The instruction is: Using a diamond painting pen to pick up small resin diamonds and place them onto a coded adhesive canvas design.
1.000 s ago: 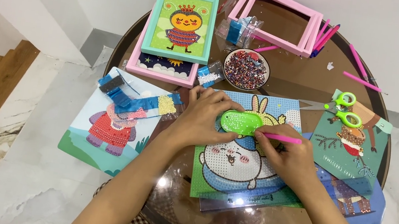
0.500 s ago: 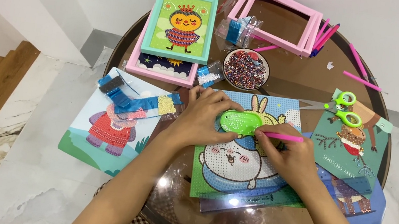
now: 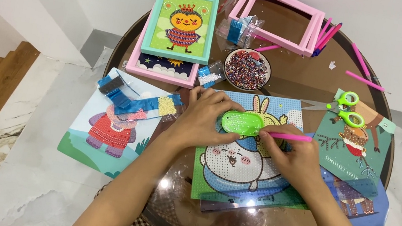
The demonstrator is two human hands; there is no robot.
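Green tray (image 3: 241, 122), pink pen (image 3: 289, 137), pink frames (image 3: 277, 14).

left hand (image 3: 204, 118) steadies a green tray (image 3: 241, 123) on the rabbit canvas (image 3: 245, 171); right hand (image 3: 293, 158) holds a pink pen (image 3: 289, 137), tip at the tray.

A round dark glass table (image 3: 289, 83) carries the craft things: framed pictures (image 3: 181, 26) at eleven o'clock, empty pink frames (image 3: 309, 31) at one, a bead bowl (image 3: 247, 69) near the centre, green scissors (image 3: 346, 108) at three, a rabbit canvas (image 3: 235, 170) toward six.
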